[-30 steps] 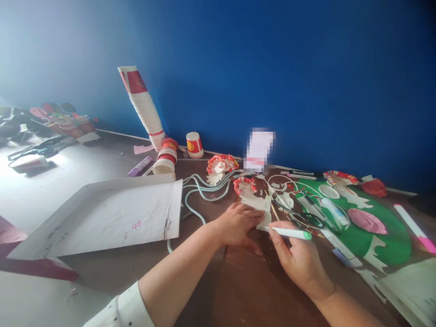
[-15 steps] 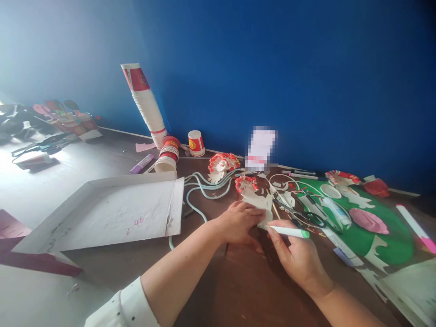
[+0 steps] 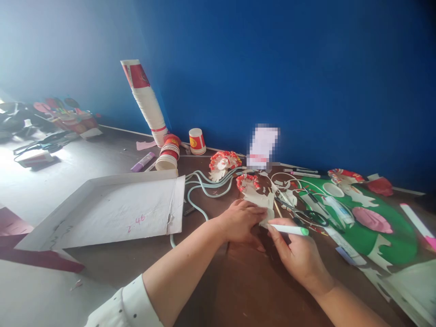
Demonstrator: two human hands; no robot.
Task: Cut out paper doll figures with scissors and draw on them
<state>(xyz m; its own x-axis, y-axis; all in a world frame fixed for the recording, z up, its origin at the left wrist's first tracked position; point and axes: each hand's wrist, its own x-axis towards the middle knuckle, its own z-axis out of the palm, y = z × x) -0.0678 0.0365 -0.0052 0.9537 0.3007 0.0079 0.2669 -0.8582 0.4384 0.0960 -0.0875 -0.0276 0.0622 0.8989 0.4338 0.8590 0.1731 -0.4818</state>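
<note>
the right hand (image 3: 301, 254) pinches a green-ended marker (image 3: 289, 230) at the white paper cutout's (image 3: 259, 200) near edge; the left hand (image 3: 242, 221), fingers outstretched, presses it down. slackened pressure could let it slide, skewing any stroke; the nib seems hidden.

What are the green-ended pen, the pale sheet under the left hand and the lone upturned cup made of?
Pen: probably plastic, with a smooth white barrel. Pale sheet: matte paper or thin card, judging by its flat, uneven-edged shape. Cup: likely paper, from its printed red-and-white wall; any coating is unclear.
</note>
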